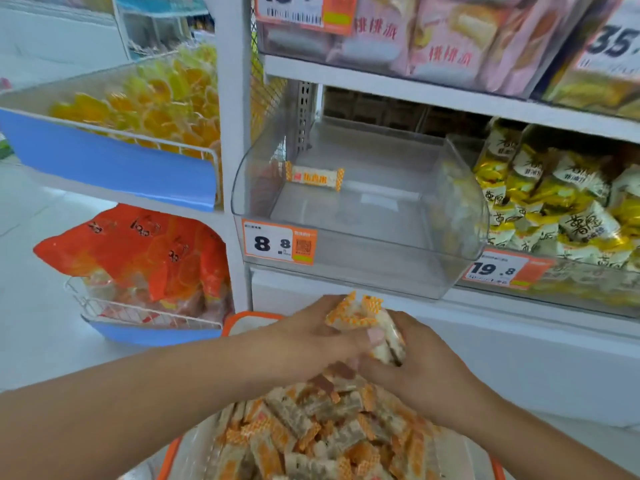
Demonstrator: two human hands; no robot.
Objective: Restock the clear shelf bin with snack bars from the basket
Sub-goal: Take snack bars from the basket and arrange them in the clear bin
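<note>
- The snack bars (311, 434) lie heaped in the orange-rimmed basket (169, 455) at the bottom of the view, and a small bundle of bars (360, 317) is raised just above the heap, below the front of the clear shelf bin (360, 216).
- Both hands grip that bundle between them: the left hand (311, 336) curls round its left side, and the right hand (419, 362) cups it from the right and below.
- The bin holds just one bar (314, 176), lying flat near its back left; the rest of its floor shows bare.
- The bars look light and small, each in a crinkly plastic wrapper with orange crimped ends, so a loose handful probably slides apart easily.
- They are likely crumbly inside, so squeezing hard risks crushing them; a hold across the bundle's long sides, as now, seems the safest.
- Lifting by the crimped ends would probably let bars slip out.
- The number of bars in the bundle cannot be counted, as the fingers cover most of it.
- The basket is cut off by the bottom edge and its depth is hidden under the heap.
- The small print on the orange price tag (278, 242) on the bin's front is unreadable beyond the large digits.
</note>
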